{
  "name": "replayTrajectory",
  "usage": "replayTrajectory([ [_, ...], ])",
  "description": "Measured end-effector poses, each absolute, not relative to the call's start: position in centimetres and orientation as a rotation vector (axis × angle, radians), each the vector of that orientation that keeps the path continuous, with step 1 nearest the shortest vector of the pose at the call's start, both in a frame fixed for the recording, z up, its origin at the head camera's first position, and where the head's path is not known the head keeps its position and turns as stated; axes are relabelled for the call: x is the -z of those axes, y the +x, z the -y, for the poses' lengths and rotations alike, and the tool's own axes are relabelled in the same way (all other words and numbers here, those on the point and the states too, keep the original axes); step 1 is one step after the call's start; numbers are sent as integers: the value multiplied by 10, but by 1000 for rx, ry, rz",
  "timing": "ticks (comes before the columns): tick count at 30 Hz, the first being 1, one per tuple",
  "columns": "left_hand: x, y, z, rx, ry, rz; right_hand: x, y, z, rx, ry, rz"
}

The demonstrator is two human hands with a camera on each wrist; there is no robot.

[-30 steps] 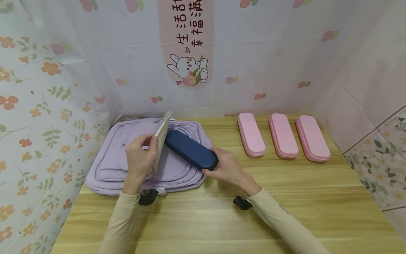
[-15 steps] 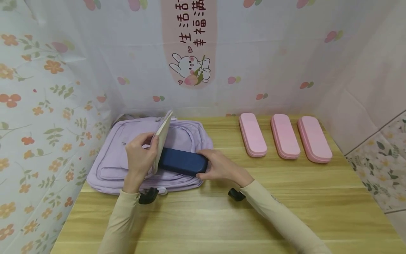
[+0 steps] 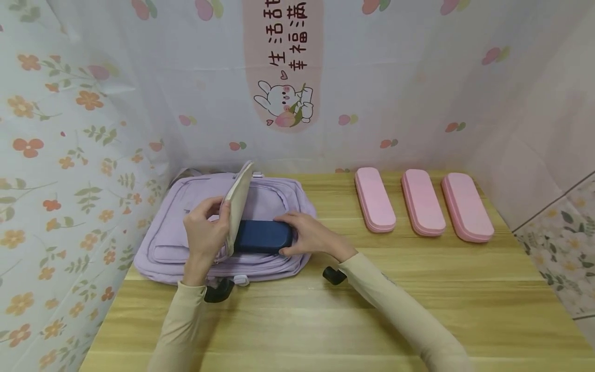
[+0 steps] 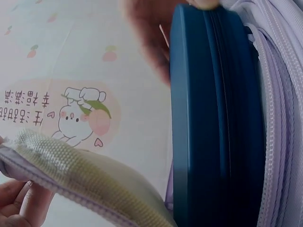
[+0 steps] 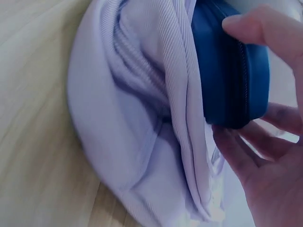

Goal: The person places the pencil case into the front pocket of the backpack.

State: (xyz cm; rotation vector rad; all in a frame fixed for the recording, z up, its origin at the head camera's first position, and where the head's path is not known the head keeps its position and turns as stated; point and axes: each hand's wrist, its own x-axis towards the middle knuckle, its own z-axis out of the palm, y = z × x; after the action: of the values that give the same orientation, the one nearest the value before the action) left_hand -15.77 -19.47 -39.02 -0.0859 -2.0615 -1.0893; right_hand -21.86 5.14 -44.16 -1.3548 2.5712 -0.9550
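Observation:
A lavender backpack (image 3: 172,232) lies flat at the left of the table. My left hand (image 3: 206,227) pinches the edge of its pocket flap (image 3: 239,199) and holds it raised, pale lining facing right. My right hand (image 3: 309,235) grips the right end of a dark blue zippered pencil case (image 3: 265,236), thumb on one side and fingers on the other. The case's left end is hidden behind the lifted flap. In the left wrist view the pencil case (image 4: 213,118) lies along the backpack's zipper edge (image 4: 274,118); the right wrist view shows my fingers around its end (image 5: 232,71).
On the right of the wooden table (image 3: 297,320) three pink pencil cases (image 3: 375,200) (image 3: 423,202) (image 3: 467,207) lie in a row. A white printed cloth (image 3: 395,77) hangs behind, and a floral cloth (image 3: 69,206) covers the left side.
My right hand has moved left, turning the blue pencil case from slanted to nearly level and sliding it further behind the flap. My left hand keeps holding the flap up.

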Motion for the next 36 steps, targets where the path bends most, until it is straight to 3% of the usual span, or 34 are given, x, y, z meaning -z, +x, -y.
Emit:
replayTrajectory([
  [27, 393, -157, 186, 1175, -82, 2023, 457, -211, -9, 1221, -1031, -2667],
  [36, 399, -156, 191, 1174, -63, 2038, 455, -208, -22, 1183, -1127, -2740],
])
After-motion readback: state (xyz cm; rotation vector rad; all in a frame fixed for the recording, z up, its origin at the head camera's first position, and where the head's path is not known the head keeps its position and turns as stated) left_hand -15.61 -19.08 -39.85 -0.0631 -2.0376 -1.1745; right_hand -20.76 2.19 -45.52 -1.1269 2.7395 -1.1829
